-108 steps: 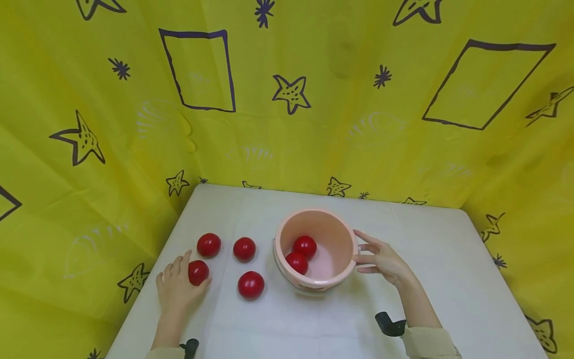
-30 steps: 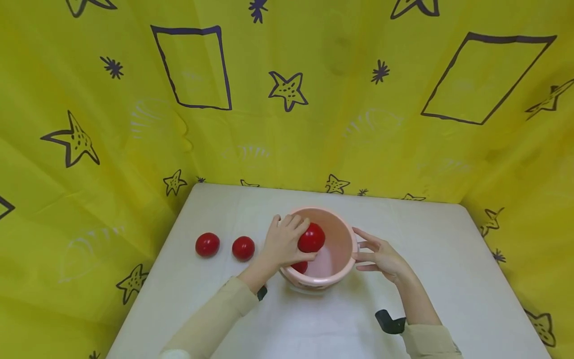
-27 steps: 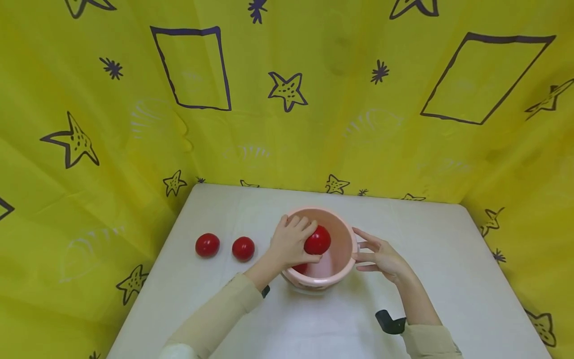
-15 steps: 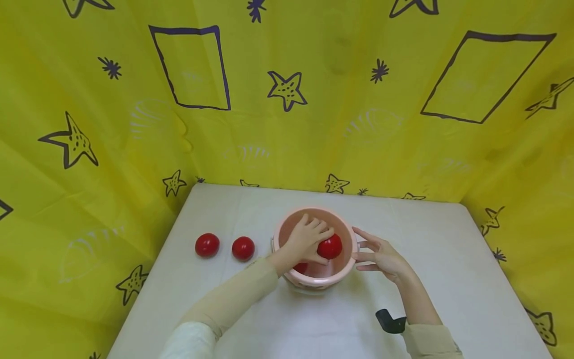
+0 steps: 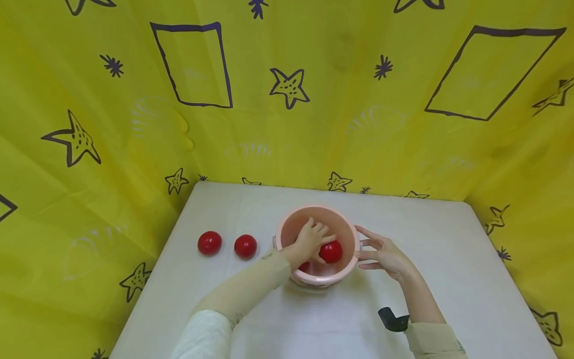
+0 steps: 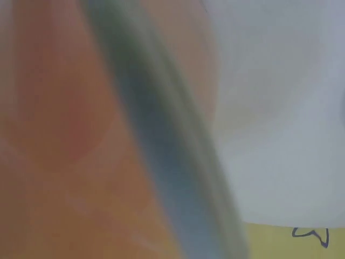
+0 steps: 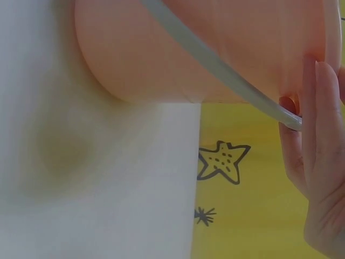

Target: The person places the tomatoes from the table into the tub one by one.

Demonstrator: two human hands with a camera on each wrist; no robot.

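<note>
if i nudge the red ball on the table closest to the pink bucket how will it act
The red ball would probably roll, as it looks round and sits loose on the flat white table. Its glossy highlight hints at a smooth, perhaps slippery skin. Pushed toward the pink bucket, it would likely stop against its side.

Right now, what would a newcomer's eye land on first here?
Probably the yellow curtain with dark star drawings, filling the background behind the white table. Next, the pink bucket on the table: left hand inside at a red ball, right hand touching the outside. Two more red balls lie left of the bucket.
</note>
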